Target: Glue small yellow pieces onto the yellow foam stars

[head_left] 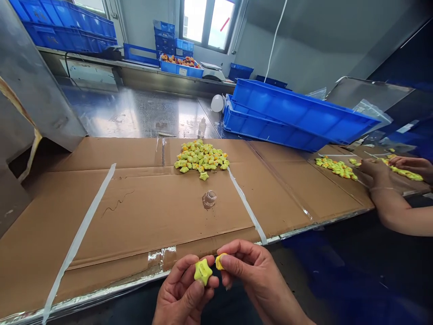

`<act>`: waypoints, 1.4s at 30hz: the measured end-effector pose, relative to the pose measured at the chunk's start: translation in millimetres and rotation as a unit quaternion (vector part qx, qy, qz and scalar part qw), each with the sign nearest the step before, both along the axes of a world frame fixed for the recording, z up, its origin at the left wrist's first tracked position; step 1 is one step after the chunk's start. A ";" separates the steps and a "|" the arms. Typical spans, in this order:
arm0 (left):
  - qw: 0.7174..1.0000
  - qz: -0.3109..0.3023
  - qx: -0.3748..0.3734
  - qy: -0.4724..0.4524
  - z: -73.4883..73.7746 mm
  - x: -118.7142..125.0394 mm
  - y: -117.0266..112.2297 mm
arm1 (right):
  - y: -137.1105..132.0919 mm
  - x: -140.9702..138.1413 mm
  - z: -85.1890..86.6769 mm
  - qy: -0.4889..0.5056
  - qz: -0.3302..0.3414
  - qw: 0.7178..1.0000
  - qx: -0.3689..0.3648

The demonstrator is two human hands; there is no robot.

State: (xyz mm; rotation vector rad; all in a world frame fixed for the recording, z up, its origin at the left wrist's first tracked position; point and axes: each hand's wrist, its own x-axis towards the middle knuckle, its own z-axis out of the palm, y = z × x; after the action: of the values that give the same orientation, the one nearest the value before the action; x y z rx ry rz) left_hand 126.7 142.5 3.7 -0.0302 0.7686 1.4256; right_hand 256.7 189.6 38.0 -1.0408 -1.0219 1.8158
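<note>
My left hand (184, 293) grips a yellow-green star-shaped toy (203, 271) between thumb and fingers, just below the front edge of the cardboard sheet (152, 225). Close beside it, my right hand (250, 275) pinches a small yellow piece (220, 261), mostly hidden by the fingers. The two hands almost touch. Farther out on the cardboard lies a heap of similar yellow-green stars (201, 158). A small transparent plastic cup (209, 199) stands between that heap and my hands.
A co-worker's hands (382, 174) work over rows of stars (336, 168) at the right. Blue plastic crates (297, 113) are stacked behind the cardboard. A steel table (135, 113), a small bottle (202, 128) and a crate of colourful items (179, 65) lie beyond.
</note>
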 end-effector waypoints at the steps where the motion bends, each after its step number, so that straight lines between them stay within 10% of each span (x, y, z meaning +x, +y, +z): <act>1: 1.000 0.000 -0.001 0.002 0.1 0.6 0.3 | 0.3 0.3 -0.6 0.003 0.004 1.000 -0.003; 42: 0.999 -0.011 0.048 -0.014 -10.6 2.7 0.2 | -2.5 1.8 -2.2 -0.024 0.013 0.999 0.025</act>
State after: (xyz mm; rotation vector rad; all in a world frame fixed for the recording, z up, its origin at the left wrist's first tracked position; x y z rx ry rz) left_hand 129.4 142.7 -6.9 0.0322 0.6745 1.4372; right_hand 258.5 187.1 35.8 -1.0495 -1.1092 1.7850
